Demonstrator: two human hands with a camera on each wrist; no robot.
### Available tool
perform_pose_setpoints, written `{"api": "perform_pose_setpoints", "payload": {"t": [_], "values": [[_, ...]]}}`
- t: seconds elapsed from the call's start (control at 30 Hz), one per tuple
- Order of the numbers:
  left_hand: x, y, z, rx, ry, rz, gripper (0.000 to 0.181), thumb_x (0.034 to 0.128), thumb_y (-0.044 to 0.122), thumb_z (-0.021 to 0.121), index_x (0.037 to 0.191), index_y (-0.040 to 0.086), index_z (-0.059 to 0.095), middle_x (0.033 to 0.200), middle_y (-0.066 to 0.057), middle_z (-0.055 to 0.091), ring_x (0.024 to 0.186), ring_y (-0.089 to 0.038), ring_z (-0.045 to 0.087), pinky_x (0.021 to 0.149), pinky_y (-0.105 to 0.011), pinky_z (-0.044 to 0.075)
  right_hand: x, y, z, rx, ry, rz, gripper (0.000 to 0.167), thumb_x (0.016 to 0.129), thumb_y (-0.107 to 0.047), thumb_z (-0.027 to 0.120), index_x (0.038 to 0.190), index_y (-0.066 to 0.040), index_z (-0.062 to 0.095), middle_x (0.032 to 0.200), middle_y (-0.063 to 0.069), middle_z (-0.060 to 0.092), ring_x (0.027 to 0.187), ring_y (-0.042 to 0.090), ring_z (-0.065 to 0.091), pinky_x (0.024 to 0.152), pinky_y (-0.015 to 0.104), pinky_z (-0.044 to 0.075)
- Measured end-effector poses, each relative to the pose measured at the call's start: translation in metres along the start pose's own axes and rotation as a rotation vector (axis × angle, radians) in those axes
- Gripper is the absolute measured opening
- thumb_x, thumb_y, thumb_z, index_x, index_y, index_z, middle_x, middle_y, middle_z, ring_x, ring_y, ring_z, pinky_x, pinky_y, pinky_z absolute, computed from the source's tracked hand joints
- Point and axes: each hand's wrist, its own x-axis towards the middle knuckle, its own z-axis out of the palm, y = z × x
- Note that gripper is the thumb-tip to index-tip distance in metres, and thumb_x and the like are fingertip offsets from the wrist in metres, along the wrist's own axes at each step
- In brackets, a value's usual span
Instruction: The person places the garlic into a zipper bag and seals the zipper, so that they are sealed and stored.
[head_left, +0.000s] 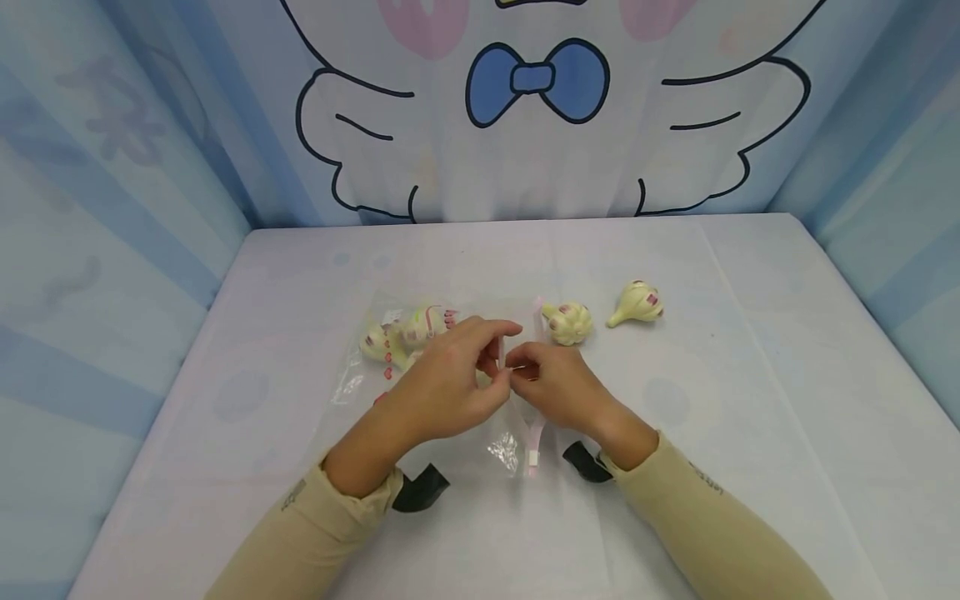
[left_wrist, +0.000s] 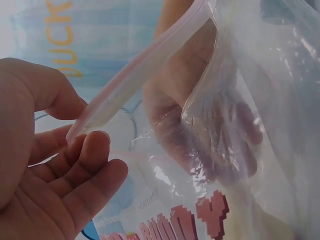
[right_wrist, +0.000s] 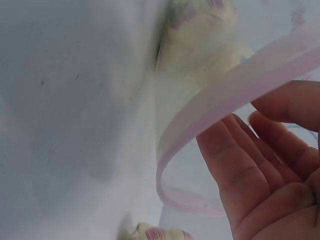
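A clear plastic bag [head_left: 498, 446] with a pink zip edge [left_wrist: 117, 82] lies on the table, its mouth toward the right. Pale garlic bulbs [head_left: 423, 327] are inside it at the left. My left hand [head_left: 448, 379] [left_wrist: 60, 165] pinches the zip edge between thumb and fingers. Close against it, my right hand [head_left: 558, 385] [right_wrist: 270, 165] holds the same pink-edged strip [right_wrist: 220, 102] between thumb and fingers. Red lettering [left_wrist: 185, 217] shows on the bag in the left wrist view.
Two more garlic bulbs, one [head_left: 568, 323] just beyond the bag's mouth and another [head_left: 637, 302] farther right, lie on the white table [head_left: 750, 400]. A patterned curtain [head_left: 536, 167] hangs behind. Black straps [head_left: 422, 490] hang at both wrists.
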Motion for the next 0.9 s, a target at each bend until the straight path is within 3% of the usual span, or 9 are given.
{"api": "perform_pose_setpoints", "payload": {"t": [0.27,0.7,0.9], "values": [[-0.0005,-0.0007,0.0016,0.016,0.011,0.019,0.04,0.082,0.0,0.065,0.122,-0.002,0.063,0.089,-0.003,0.057,0.078,-0.012,0.058,0.072,-0.024,0.051,0.0011,0.0007,0.002,0.064,-0.099,-0.025,0.017,0.088,-0.004,0.059,0.102,-0.005,0.068,0.094,0.001,0.069,0.085,0.014,0.063,0.077,0.032,0.053],[0.0,-0.0023,0.0025,0.02,0.026,0.052,0.039,0.0814,-0.001,0.065,0.12,-0.003,0.064,0.087,-0.002,0.057,0.076,-0.013,0.057,0.07,-0.024,0.051,0.0059,0.0,0.0057,0.116,-0.165,-0.061,0.012,0.087,-0.002,0.057,0.095,-0.006,0.065,0.087,0.0,0.065,0.079,0.014,0.056,0.074,0.03,0.047],[-0.0001,-0.002,0.0015,0.015,0.021,0.046,0.04,0.0819,-0.001,0.065,0.122,-0.004,0.063,0.088,-0.003,0.057,0.077,-0.013,0.059,0.072,-0.024,0.052,0.0055,0.0029,0.0036,0.147,-0.171,-0.036,0.013,0.09,-0.008,0.061,0.1,-0.007,0.068,0.101,0.001,0.07,0.094,0.013,0.064,0.085,0.032,0.052]]}}
